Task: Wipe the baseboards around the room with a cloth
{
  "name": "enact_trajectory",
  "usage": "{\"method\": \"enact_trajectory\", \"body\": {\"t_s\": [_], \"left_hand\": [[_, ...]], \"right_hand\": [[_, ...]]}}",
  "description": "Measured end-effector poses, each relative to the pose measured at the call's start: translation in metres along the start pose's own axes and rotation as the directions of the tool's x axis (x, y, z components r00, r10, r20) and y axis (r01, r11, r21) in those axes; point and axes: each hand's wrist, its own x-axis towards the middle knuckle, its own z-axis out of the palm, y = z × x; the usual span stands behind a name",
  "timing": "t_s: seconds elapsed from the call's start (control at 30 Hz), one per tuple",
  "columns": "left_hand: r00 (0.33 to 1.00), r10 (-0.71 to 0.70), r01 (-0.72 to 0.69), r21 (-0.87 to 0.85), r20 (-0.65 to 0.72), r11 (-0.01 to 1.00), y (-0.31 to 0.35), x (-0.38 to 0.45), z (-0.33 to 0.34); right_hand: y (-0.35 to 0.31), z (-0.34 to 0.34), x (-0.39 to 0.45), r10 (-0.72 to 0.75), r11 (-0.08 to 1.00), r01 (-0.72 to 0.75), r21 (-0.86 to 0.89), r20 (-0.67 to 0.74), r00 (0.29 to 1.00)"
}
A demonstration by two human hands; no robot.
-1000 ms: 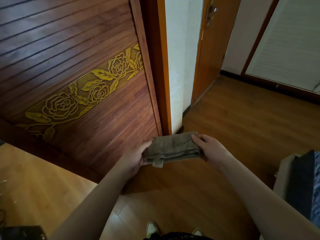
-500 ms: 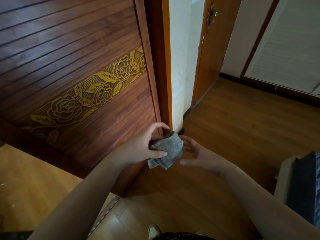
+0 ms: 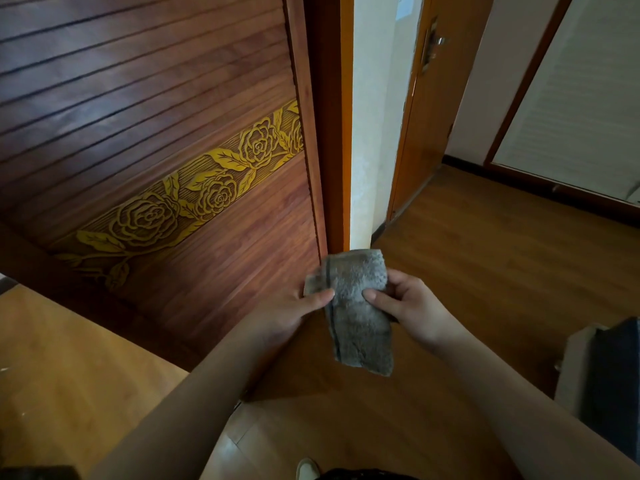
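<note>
A grey terry cloth, folded into a long strip with a dark stripe down its left side, hangs upright in front of me. My left hand pinches its left edge with the thumb on top. My right hand grips its right edge, thumb pressed on the front. Both hands hold it above the wooden floor, just below the corner of a white wall. A dark baseboard runs along the foot of that wall, and another baseboard lines the far wall.
A dark wooden sliding door with a yellow carved rose band fills the left. An orange door with a metal handle stands behind the wall corner. A pale and dark blue piece of furniture sits at the right edge. My shoe tip shows at the bottom.
The cloth was held as a wide folded strip, then bunched in my left hand alone. Now it hangs lengthwise and both hands grip it, the right one having taken hold again.
</note>
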Motion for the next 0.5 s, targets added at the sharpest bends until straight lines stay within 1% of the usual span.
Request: {"method": "enact_trajectory", "body": {"t_s": [0.1,0.2,0.23,0.4,0.5], "left_hand": [[1.0,0.01,-0.01,0.061,0.007,0.998,-0.008,0.001,0.002],[0.998,0.036,-0.027,0.206,-0.043,0.978,-0.006,0.002,0.004],[0.998,0.048,-0.037,0.223,-0.043,0.974,-0.007,0.004,0.004],[0.99,0.126,-0.105,0.256,-0.068,0.961,-0.004,0.005,0.011],[0.987,0.136,-0.101,0.328,-0.084,0.939,-0.002,0.006,0.012]], "right_hand": [[-0.003,0.0,0.003,0.04,0.996,-0.036,0.081,-0.043,0.998],[-0.001,-0.002,0.006,0.063,0.998,-0.063,0.011,-0.118,0.991],[0.001,-0.003,0.007,0.076,0.997,-0.079,-0.018,-0.12,0.99],[0.007,-0.005,0.0,0.146,0.987,-0.145,-0.07,0.01,0.989],[0.011,-0.006,-0.003,0.159,0.987,-0.158,-0.03,0.028,0.987]]}}
